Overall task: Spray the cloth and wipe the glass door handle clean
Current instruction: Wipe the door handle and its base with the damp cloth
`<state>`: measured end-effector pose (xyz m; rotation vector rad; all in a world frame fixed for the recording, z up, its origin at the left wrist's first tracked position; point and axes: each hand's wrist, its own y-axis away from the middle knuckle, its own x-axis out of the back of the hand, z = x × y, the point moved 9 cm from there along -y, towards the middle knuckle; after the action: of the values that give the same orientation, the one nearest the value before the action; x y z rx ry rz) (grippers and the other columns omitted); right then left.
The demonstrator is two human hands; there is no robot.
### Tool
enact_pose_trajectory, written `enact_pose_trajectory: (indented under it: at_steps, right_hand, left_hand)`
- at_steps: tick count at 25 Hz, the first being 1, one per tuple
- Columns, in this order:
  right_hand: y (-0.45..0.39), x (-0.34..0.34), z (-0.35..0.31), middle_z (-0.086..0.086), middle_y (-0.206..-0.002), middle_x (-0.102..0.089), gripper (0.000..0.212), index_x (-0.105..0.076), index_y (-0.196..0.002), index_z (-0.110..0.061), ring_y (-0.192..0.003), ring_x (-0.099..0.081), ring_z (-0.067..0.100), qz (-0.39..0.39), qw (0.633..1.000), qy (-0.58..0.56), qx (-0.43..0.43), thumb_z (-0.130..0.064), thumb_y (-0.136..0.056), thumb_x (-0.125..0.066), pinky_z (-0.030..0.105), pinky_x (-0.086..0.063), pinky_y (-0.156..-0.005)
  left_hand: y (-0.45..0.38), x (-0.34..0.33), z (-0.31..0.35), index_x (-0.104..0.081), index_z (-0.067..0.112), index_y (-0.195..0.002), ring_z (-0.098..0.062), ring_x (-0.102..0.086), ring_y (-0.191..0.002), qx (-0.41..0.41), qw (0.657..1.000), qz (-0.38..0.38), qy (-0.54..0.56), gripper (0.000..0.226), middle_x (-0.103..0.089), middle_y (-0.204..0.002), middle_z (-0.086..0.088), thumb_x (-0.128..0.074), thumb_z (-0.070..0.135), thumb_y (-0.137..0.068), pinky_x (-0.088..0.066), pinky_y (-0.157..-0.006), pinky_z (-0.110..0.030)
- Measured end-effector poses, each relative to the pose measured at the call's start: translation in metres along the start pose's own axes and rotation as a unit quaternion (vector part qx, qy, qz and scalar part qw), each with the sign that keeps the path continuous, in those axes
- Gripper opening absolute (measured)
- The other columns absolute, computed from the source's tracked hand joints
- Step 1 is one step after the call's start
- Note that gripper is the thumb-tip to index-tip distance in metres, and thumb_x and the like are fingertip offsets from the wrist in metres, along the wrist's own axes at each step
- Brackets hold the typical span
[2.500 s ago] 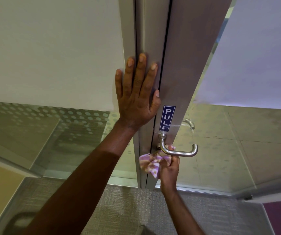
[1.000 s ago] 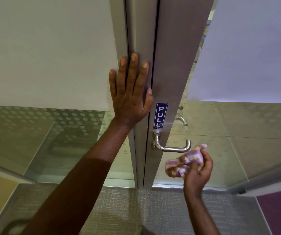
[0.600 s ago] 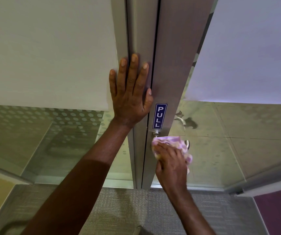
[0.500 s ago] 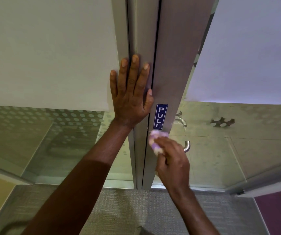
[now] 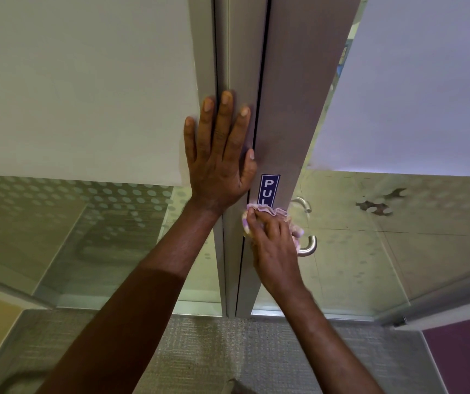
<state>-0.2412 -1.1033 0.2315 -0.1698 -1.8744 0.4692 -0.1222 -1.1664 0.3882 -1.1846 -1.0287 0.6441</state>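
The left hand (image 5: 219, 163) lies flat against the metal door frame (image 5: 242, 66), fingers (image 5: 225, 115) spread wide and pointing upward, thumb resting at the seam beside the door stile (image 5: 293, 109). Its position matches every earlier picture; it has not shifted.

The right hand (image 5: 273, 248) presses the cloth (image 5: 279, 214), a pink and purple checked rag, against the stile at the root of the door handle (image 5: 309, 245). The fingers of this hand are curled over the bunched cloth and hold it. The cloth covers the inner part of the handle and the lower end of the blue PULL sign (image 5: 269, 189), hiding its last letters. Only the outer curved end of the handle shows, just to the right of the knuckles.

Half a second ago the cloth sat in a tighter ball just under the sign, whose four letters were all readable. It now spreads wider and reaches higher. One second ago the hand held the cloth clear of the handle, below and to its right, with the whole lever exposed.

A second handle (image 5: 302, 203) on the far side shows through the glass panel (image 5: 398, 237). Grey carpet (image 5: 213, 351) lies below. The dark shape seen through the glass to the right is larger than half a second ago.
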Motion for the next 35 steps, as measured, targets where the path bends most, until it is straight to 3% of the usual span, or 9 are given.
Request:
enact_pose_trajectory:
  at_steps: [4,7,9,15,21,25,30,33,35]
  right_hand:
    - [-0.018,0.066,0.012,-0.002,-0.128,-0.067,0.043,-0.072,-0.130,-0.026,-0.110,-0.061,0.023,0.117,0.992,-0.042,-0.010,-0.023,-0.088,-0.065,0.030,-0.048,-0.083]
    - [-0.033,0.099,0.009,0.005,-0.149,-0.049,0.068,-0.052,-0.154,-0.019,-0.132,-0.045,0.030,0.218,0.975,-0.045,-0.002,-0.015,-0.086,-0.057,0.030,-0.029,-0.120]
    - [-0.038,0.081,-0.006,0.010,-0.156,-0.041,0.070,-0.042,-0.161,-0.011,-0.139,-0.038,0.035,0.187,0.982,0.000,0.020,-0.014,-0.092,-0.055,0.037,-0.016,-0.128]
    - [0.007,0.006,-0.002,0.016,-0.146,-0.061,0.067,-0.051,-0.155,-0.007,-0.122,-0.061,0.040,0.030,0.998,0.053,0.015,0.001,-0.089,-0.064,0.049,-0.052,-0.104]
    - [-0.003,-0.025,-0.021,0.013,-0.143,-0.056,0.043,-0.063,-0.141,-0.013,-0.143,-0.041,0.043,-0.184,0.964,0.185,0.054,-0.015,-0.100,-0.050,0.058,-0.031,-0.120]
    - [0.036,-0.037,-0.039,0.001,-0.129,-0.068,0.040,-0.073,-0.127,-0.021,-0.130,-0.059,0.031,-0.111,0.974,0.173,0.093,-0.020,-0.095,-0.050,0.044,-0.048,-0.106]
    - [0.083,-0.077,-0.008,-0.001,-0.134,-0.071,0.054,-0.074,-0.133,-0.021,-0.126,-0.064,0.028,-0.055,0.987,0.094,0.117,-0.010,-0.086,-0.049,0.043,-0.046,-0.106]
    - [0.099,-0.115,0.054,0.006,-0.142,-0.065,0.059,-0.071,-0.136,-0.020,-0.135,-0.054,0.033,-0.117,0.977,-0.126,-0.123,0.011,-0.087,-0.056,0.044,-0.048,-0.110]
    - [0.113,-0.137,0.089,0.010,-0.138,-0.065,0.050,-0.068,-0.133,-0.019,-0.133,-0.057,0.035,-0.058,0.822,-0.412,-0.388,0.011,-0.095,-0.056,0.045,-0.048,-0.113]
  left_hand:
    - [0.001,0.001,0.000,-0.034,0.015,-0.159,-0.015,0.012,-0.165,0.006,1.000,0.004,0.000,0.060,-0.027,-0.165,-0.014,-0.047,0.035,-0.104,-0.001,-0.134,-0.047]
    - [0.001,0.002,0.000,-0.035,0.015,-0.159,-0.015,0.011,-0.165,0.006,1.000,0.006,0.004,0.060,-0.028,-0.165,-0.015,-0.047,0.035,-0.104,-0.003,-0.134,-0.048]
    - [0.002,0.001,0.001,-0.034,0.015,-0.159,-0.015,0.011,-0.165,0.007,1.000,0.005,0.005,0.060,-0.028,-0.165,-0.014,-0.047,0.036,-0.104,-0.003,-0.134,-0.048]
    - [0.002,-0.001,-0.001,-0.033,0.016,-0.159,-0.015,0.012,-0.165,0.004,1.000,0.004,0.001,0.061,-0.027,-0.165,-0.015,-0.049,0.035,-0.104,-0.001,-0.134,-0.047]
    - [0.001,0.002,-0.001,-0.031,0.017,-0.160,-0.016,0.011,-0.165,0.004,1.000,0.001,0.001,0.061,-0.024,-0.168,-0.013,-0.048,0.035,-0.104,0.000,-0.134,-0.047]
    - [0.000,0.001,0.001,-0.029,0.018,-0.162,-0.016,0.010,-0.166,-0.008,1.000,0.000,-0.002,0.061,0.009,-0.179,0.006,-0.045,0.037,-0.106,0.001,-0.135,-0.047]
    - [0.000,0.003,0.001,-0.024,0.017,-0.166,-0.017,0.009,-0.166,-0.004,1.000,0.010,0.012,0.066,0.015,-0.177,0.009,-0.045,0.037,-0.106,0.000,-0.135,-0.047]
    - [0.000,0.002,0.001,-0.026,0.017,-0.164,-0.016,0.011,-0.165,0.000,1.000,0.008,0.013,0.064,0.016,-0.177,0.010,-0.045,0.037,-0.106,0.001,-0.135,-0.047]
    - [0.000,0.001,0.000,-0.029,0.016,-0.162,-0.016,0.011,-0.165,0.000,1.000,0.003,0.013,0.062,0.015,-0.178,0.009,-0.046,0.036,-0.106,0.001,-0.135,-0.047]
